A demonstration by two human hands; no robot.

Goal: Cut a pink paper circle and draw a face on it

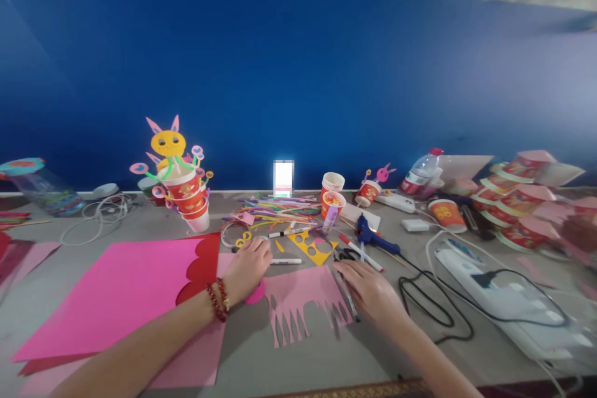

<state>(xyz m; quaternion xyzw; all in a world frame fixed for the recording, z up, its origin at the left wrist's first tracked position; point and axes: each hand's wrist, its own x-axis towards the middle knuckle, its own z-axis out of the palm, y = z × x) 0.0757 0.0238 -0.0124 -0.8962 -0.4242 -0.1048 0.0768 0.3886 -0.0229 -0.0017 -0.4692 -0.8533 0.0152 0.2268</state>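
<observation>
My left hand (250, 266), with a beaded bracelet at its wrist, has its fingers curled down near small yellow paper rings (243, 239). Its fingertips are hidden, so what they hold, if anything, cannot be made out. Under that hand a magenta paper disc (255, 293) partly shows. My right hand (369, 286) lies low over the table, fingers stretched out beside a dark pen (351, 303) and black-handled scissors (346, 254). Between the hands is a pink paper sheet (303, 289) with strips and leaf shapes cut from its near edge. A white marker (285, 261) lies above it.
Pink and red sheets (125, 280) cover the left. Behind stand a rabbit figure on stacked cups (180, 183), pipe cleaners (275, 208), a lit phone (283, 179) and paper cups (332, 183). On the right are a blue glue gun (375, 237), cables and a power strip (504, 305).
</observation>
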